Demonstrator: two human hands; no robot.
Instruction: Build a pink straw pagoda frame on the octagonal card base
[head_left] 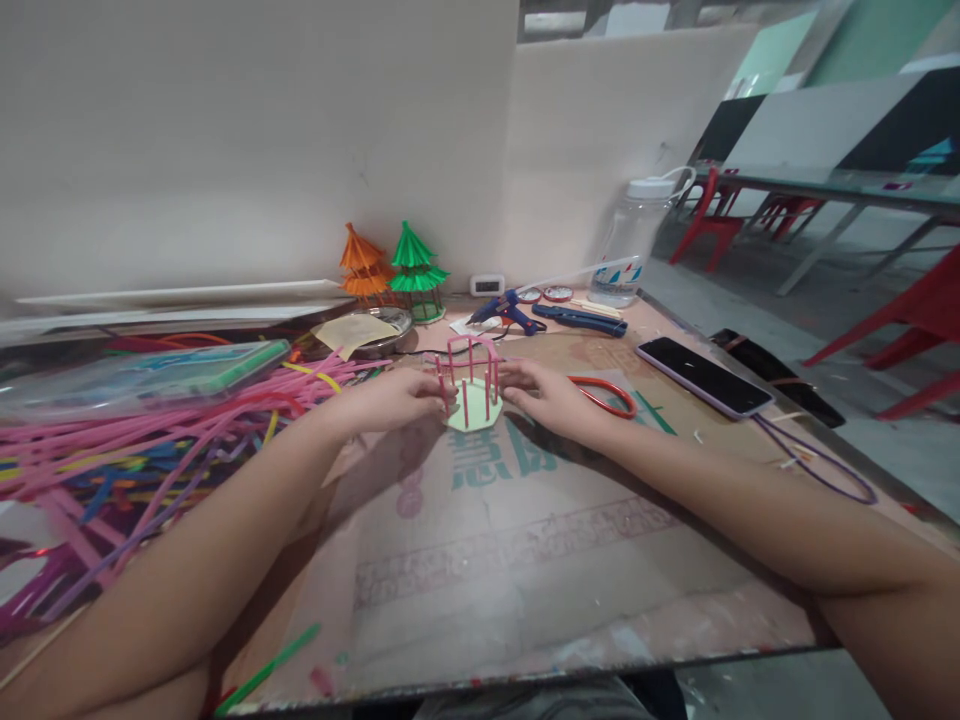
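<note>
Centred on the table is a small model (474,412) with a pale green many-sided base, several upright pink posts and a pink bar along part of their tops. My left hand (405,398) is at its left side, fingers curled in and gathered at a left post and the base edge. From the right, my right hand (546,396) has its thumb and fingers bent around the right posts. The exact fingertip contact is too small to make out. Behind stand an orange pagoda model (365,265) and a green pagoda model (416,272).
Pink pipe cleaners (247,420) and other colours heap at left, beneath a clear plastic case (150,380). A blue glue gun (506,312), a utility knife (580,320) and a water bottle (628,245) stand behind. Orange-handled scissors (626,398) and a phone (703,376) lie right.
</note>
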